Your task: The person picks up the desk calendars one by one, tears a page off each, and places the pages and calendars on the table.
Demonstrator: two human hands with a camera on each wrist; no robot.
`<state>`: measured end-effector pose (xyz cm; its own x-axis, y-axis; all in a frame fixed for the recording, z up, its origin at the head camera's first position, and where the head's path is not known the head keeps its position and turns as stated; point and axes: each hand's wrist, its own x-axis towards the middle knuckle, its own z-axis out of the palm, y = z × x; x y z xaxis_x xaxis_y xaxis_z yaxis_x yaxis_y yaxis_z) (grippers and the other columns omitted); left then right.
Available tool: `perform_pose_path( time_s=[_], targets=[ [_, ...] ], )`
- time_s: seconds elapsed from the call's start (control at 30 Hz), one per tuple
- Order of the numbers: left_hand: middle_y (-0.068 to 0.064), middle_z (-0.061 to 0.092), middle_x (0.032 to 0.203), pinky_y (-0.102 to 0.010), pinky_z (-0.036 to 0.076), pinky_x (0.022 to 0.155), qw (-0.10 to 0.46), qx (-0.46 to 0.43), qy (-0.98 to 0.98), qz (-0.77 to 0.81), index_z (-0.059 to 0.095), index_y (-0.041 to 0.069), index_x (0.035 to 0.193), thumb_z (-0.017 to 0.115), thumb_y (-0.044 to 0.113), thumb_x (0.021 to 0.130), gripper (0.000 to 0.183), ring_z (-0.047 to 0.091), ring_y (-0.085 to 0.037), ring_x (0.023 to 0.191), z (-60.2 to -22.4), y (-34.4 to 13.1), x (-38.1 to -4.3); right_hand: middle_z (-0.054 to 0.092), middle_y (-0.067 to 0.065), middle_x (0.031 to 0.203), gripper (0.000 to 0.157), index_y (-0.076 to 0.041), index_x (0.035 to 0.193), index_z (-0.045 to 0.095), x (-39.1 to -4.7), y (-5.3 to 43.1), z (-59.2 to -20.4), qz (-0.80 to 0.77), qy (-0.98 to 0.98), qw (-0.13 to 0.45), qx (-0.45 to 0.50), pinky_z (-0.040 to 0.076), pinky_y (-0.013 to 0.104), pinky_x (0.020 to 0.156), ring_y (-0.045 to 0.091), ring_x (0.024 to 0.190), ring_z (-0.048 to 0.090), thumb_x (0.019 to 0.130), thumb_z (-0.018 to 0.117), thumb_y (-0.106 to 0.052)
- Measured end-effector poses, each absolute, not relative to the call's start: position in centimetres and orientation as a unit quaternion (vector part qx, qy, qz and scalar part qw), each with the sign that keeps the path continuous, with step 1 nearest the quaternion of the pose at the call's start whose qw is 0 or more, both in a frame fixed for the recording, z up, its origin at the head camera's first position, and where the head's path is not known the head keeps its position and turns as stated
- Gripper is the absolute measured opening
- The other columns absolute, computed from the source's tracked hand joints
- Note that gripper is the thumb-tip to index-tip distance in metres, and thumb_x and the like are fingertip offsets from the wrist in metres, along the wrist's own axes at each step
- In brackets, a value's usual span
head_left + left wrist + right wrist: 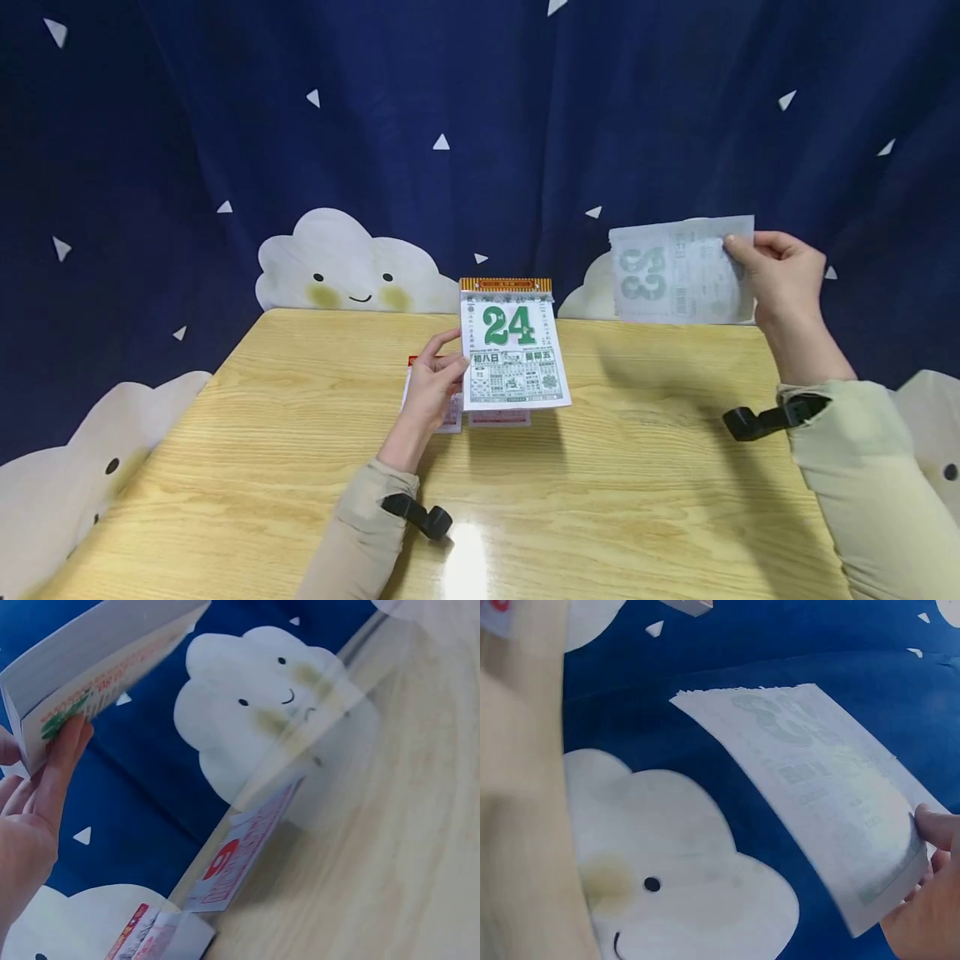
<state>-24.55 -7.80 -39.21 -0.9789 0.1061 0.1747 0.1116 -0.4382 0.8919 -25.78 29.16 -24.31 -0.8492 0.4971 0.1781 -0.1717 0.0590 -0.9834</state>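
A thick tear-off calendar (516,358) with a green 24 and a striped orange header is tilted up above the table. My left hand (433,385) grips its left edge, thumb and fingers on either side in the left wrist view. Off to the right, a thin torn page (675,279) hangs in the air, its green 23 showing through in reverse. My right hand (789,279) pinches this page near one edge. Its ragged torn edge faces the calendar in the right wrist view.
Behind and below the calendar, a loose page (244,851) with a red number and another pad with a red top (161,934) lie on the wooden table (300,417). A dark blue curtain (480,100) with white triangles and clouds hangs behind. Each wrist wears a black camera strap.
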Motion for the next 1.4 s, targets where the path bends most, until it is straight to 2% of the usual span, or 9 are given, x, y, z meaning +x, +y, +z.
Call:
perform_pose_path(
  time_s=[0.27, 0.43, 0.53, 0.67, 0.83, 0.97, 1.1, 1.23, 1.4],
  targets=[
    [0.000, 0.062, 0.069, -0.026, 0.047, 0.050, -0.015, -0.053, -0.592, -0.804, 0.049, 0.013, 0.116, 0.051, -0.005, 0.072, 0.047, 0.057, -0.012, 0.054, -40.2, -6.4, -24.6, 0.055, -0.016, 0.067, 0.020, -0.019, 0.084, 0.063, -25.8, 29.3, -27.2, 0.582, -0.769, 0.227, -0.133, 0.040, 0.015, 0.054, 0.001, 0.065, 0.050, 0.067, 0.069, -0.029],
    [-0.010, 0.063, 0.077, -0.035, 0.050, 0.055, -0.030, -0.038, -0.618, -0.785, 0.049, 0.012, 0.116, 0.052, -0.004, 0.071, 0.048, 0.059, -0.014, 0.056, -40.8, -5.5, -24.5, 0.051, -0.022, 0.065, 0.015, -0.023, 0.083, 0.061, -26.1, 29.2, -28.8, 0.545, -0.800, 0.213, -0.135, 0.038, 0.013, 0.059, -0.001, 0.067, 0.047, 0.071, 0.066, -0.030],
    [-0.014, 0.062, 0.080, -0.040, 0.050, 0.058, -0.042, -0.030, -0.618, -0.785, 0.048, 0.011, 0.116, 0.052, -0.005, 0.071, 0.048, 0.059, -0.016, 0.056, -41.0, -5.0, -24.5, 0.052, -0.021, 0.067, 0.014, -0.021, 0.083, 0.061, -26.6, 29.3, -29.5, 0.553, -0.794, 0.211, -0.138, 0.037, 0.014, 0.059, -0.001, 0.068, 0.047, 0.072, 0.066, -0.028],
    [-0.012, 0.063, 0.079, -0.040, 0.050, 0.055, -0.060, -0.020, -0.622, -0.781, 0.047, 0.012, 0.116, 0.052, -0.004, 0.070, 0.049, 0.059, -0.016, 0.054, -41.3, -4.2, -24.4, 0.052, -0.019, 0.069, 0.012, -0.019, 0.083, 0.061, -27.3, 29.7, -30.3, 0.553, -0.793, 0.218, -0.133, 0.037, 0.015, 0.060, 0.000, 0.068, 0.046, 0.074, 0.064, -0.025],
    [-0.011, 0.063, 0.075, -0.035, 0.050, 0.049, -0.080, -0.006, -0.628, -0.774, 0.047, 0.012, 0.117, 0.051, -0.002, 0.070, 0.049, 0.058, -0.015, 0.052, -41.7, -2.9, -24.2, 0.053, -0.023, 0.069, 0.027, -0.011, 0.091, 0.062, -27.9, 30.1, -31.8, 0.459, -0.851, 0.234, -0.097, 0.037, 0.014, 0.058, -0.001, 0.069, 0.046, 0.077, 0.059, -0.034],
    [-0.014, 0.063, 0.076, -0.036, 0.050, 0.051, -0.086, 0.005, -0.632, -0.770, 0.045, 0.009, 0.118, 0.052, -0.003, 0.070, 0.051, 0.058, -0.015, 0.051, -42.2, -2.3, -24.2, 0.061, -0.008, 0.082, 0.034, -0.010, 0.092, 0.064, -27.6, 29.8, -33.5, 0.377, -0.894, 0.235, -0.052, 0.039, 0.014, 0.057, 0.001, 0.072, 0.050, 0.079, 0.054, -0.039],
    [-0.018, 0.061, 0.082, -0.040, 0.050, 0.058, -0.098, 0.000, -0.633, -0.768, 0.041, 0.005, 0.122, 0.050, -0.002, 0.073, 0.050, 0.059, -0.017, 0.055, -42.6, -2.3, -24.3, 0.062, 0.009, 0.094, 0.030, -0.010, 0.092, 0.064, -26.8, 29.1, -35.1, 0.333, -0.919, 0.213, -0.003, 0.042, 0.023, 0.063, 0.014, 0.082, 0.056, 0.081, 0.053, -0.036],
    [-0.021, 0.060, 0.085, -0.040, 0.050, 0.062, -0.117, -0.020, -0.641, -0.759, 0.036, 0.002, 0.126, 0.047, 0.001, 0.080, 0.047, 0.060, -0.018, 0.060, -42.7, -2.4, -24.3, 0.063, 0.009, 0.092, 0.021, -0.010, 0.090, 0.064, -26.0, 28.4, -36.6, 0.296, -0.932, 0.202, 0.057, 0.042, 0.036, 0.067, 0.024, 0.085, 0.056, 0.081, 0.055, -0.027],
    [-0.019, 0.060, 0.085, -0.036, 0.051, 0.060, -0.129, -0.028, -0.669, -0.731, 0.032, 0.002, 0.128, 0.047, 0.004, 0.083, 0.048, 0.059, -0.017, 0.060, -42.5, -2.5, -24.2, 0.063, 0.007, 0.091, 0.017, -0.012, 0.089, 0.064, -25.0, 28.1, -38.1, 0.289, -0.938, 0.161, 0.102, 0.042, 0.043, 0.072, 0.028, 0.088, 0.055, 0.081, 0.056, -0.025]
  ],
)
